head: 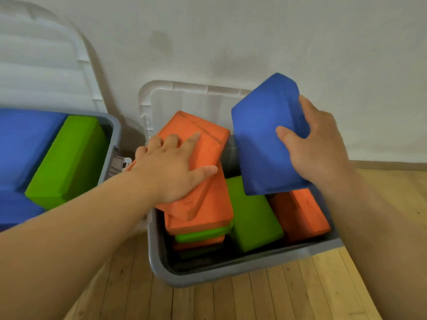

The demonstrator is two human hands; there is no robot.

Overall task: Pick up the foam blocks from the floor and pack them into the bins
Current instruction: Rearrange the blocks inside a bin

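A grey bin (231, 271) stands on the wooden floor against the wall, holding several orange and green foam blocks. My left hand (171, 167) lies across the top orange block (208, 137), fingers spread and thumb along its side; the block sits tilted on the left stack. My right hand (316, 148) grips a blue foam block (265, 135) by its right edge, holding it tilted above the bin's right half. Below it lie a green block (251, 213) and another orange block (302, 213).
A second grey bin (113, 139) at the left holds blue blocks and a green block (69, 158). White lids (191, 98) lean against the white wall behind both bins. Wooden floor (277, 296) runs in front.
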